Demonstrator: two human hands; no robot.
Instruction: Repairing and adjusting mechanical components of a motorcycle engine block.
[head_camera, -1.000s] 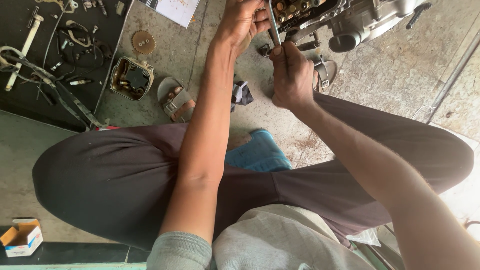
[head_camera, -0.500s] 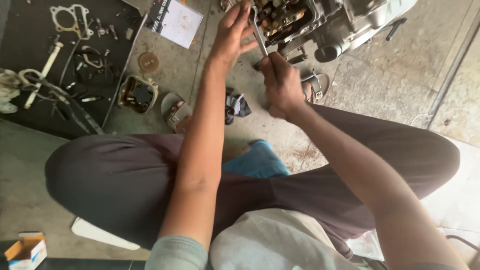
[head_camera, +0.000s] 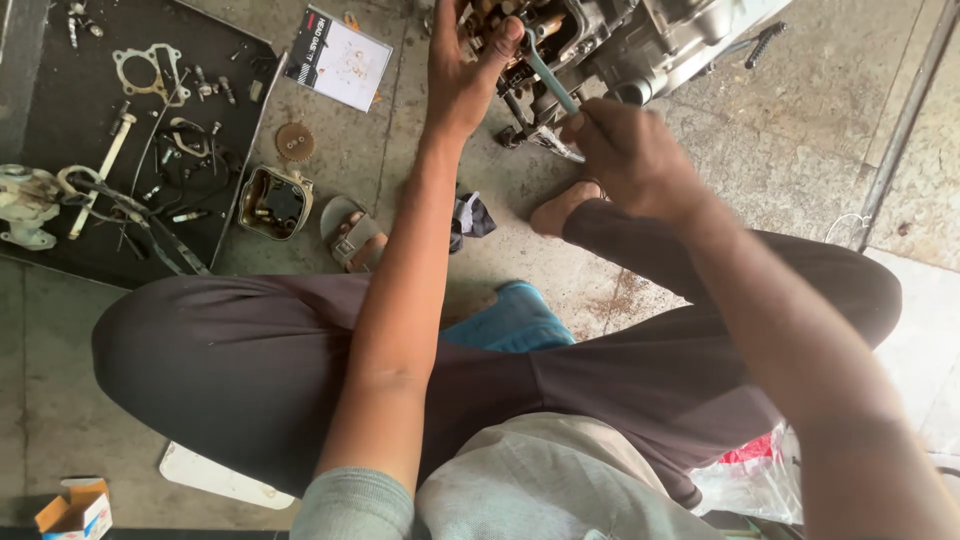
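We take the engine (head_camera: 640, 40) at the top of the view as our landmark; it sits on the concrete floor (head_camera: 800, 150), with its open, greasy side turned toward us. Our left hand (head_camera: 465, 75) rests against that open side, fingers spread and thumb touching the upper end of the tool (head_camera: 550, 82); it steadies rather than clamps, so we record it as open. Our right hand (head_camera: 630, 155) is closed around the lower end of the tool, a slim pale-blue shaft running up at a slant into the engine. A bare foot (head_camera: 562, 208) lies just below the engine, directly under the right hand. Both forearms and our dark trousers (head_camera: 250, 370) cover much of the floor below the engine, and the left hand hides part of the opening. Left of the engine lies a printed booklet (head_camera: 338, 58). Further left, a black mat (head_camera: 60, 130) carries a gasket (head_camera: 148, 72), bolts and a pale casting (head_camera: 25, 205). Between mat and engine, lower down, lie a small round gear (head_camera: 294, 142), a metal cover (head_camera: 272, 202), a sandal (head_camera: 352, 232) and a dark rag (head_camera: 470, 217). A small carton (head_camera: 75, 510) sits far below the mat.
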